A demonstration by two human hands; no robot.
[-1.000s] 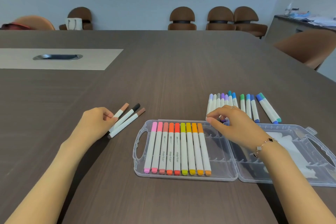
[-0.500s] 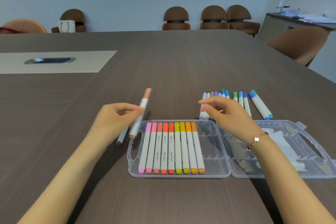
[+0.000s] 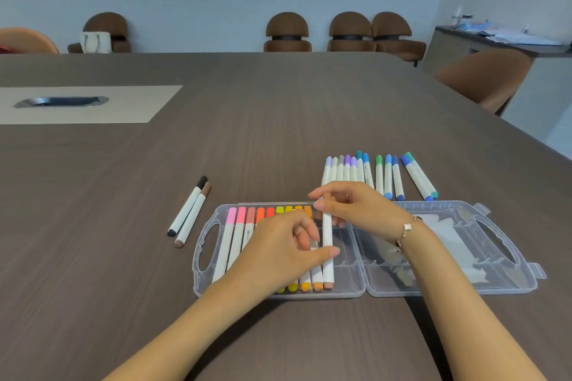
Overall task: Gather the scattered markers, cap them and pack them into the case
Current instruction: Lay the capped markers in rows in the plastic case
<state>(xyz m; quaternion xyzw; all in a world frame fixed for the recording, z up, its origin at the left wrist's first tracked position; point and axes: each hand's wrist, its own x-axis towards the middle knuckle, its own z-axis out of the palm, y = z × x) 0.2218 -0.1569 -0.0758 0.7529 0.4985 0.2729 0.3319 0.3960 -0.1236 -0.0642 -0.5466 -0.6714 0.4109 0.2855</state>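
Single head view, looking forward and down, close over table (image 3: 278, 133).

across your dark wood surface (image 3: 278, 120) you see brown chairs (image 3: 349, 32), a white bag (image 3: 95, 42) and a paper-strewn sideboard (image 3: 495, 43).

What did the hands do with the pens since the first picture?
The left hand lifted the light brown marker from the trio on the table and carried it right, into the case, beside the orange ones. The right hand left the blue and purple markers and now pinches its top end. The black and dark brown markers stayed on the table, and the packed row stayed put.
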